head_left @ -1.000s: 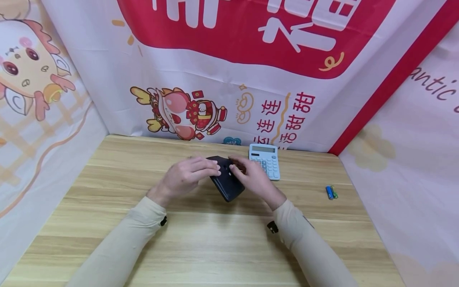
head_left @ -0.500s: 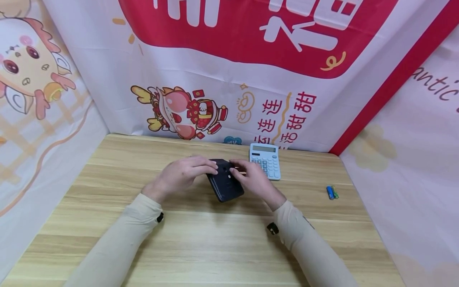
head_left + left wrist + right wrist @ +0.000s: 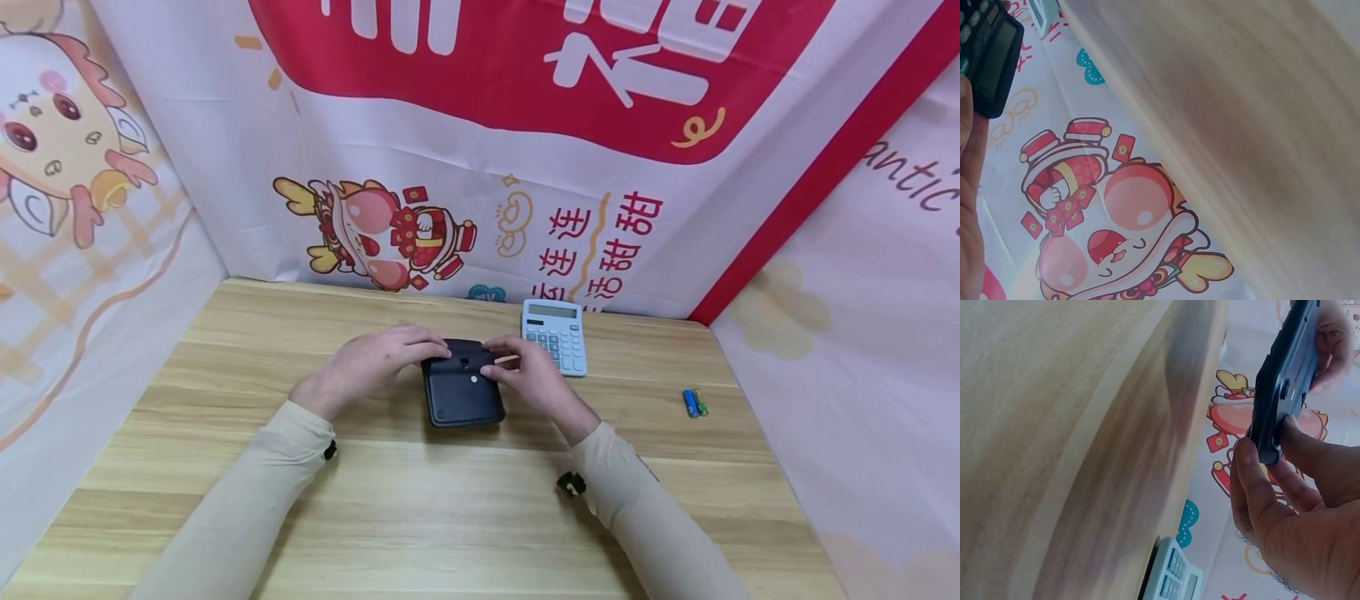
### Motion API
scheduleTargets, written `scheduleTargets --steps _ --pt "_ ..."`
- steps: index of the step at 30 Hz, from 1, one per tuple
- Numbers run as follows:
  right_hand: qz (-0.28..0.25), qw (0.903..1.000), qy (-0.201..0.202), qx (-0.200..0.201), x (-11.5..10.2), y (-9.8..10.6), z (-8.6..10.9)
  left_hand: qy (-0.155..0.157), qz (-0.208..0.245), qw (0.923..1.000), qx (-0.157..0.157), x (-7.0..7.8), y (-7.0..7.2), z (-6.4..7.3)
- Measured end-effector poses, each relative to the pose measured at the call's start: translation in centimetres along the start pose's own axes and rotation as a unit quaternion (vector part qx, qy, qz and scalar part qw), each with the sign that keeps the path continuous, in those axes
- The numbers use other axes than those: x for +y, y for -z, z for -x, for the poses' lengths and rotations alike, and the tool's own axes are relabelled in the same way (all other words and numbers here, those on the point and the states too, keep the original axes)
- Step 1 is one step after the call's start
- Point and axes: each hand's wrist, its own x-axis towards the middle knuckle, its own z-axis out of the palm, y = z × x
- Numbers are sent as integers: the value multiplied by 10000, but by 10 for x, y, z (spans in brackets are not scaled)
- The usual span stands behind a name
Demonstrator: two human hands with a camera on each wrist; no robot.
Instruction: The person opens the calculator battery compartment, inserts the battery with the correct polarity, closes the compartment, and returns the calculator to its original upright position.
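Note:
Both hands hold a black calculator above the middle of the table. Its back, with a small pale round spot, faces the head camera, while its keys and screen show in the left wrist view. The left hand grips its upper left corner; fingers lie along the back edge. On the opposite side, the right hand pinches the upper right corner between thumb and fingers, plainly seen in the right wrist view, where the calculator appears nearly edge-on.
A light blue calculator lies at the back edge, just beyond the right hand. Farther right, a blue battery and a green one lie side by side on the wooden table. Printed cloths hang behind and at both sides.
The black calculator has turned from a slanted pose to a squarer one, its back now showing more fully. The left hand and forearm have shifted slightly left; the right arm has barely moved.

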Motion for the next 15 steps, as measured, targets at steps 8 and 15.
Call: scheduleTargets --steps 8,15 --pt "118 9999 49 19 0 -5 3 418 -110 9958 -807 -3 2 -2" --pt "276 9996 -88 -10 3 -11 3 120 -600 9901 -1267 -7 -2 -12"
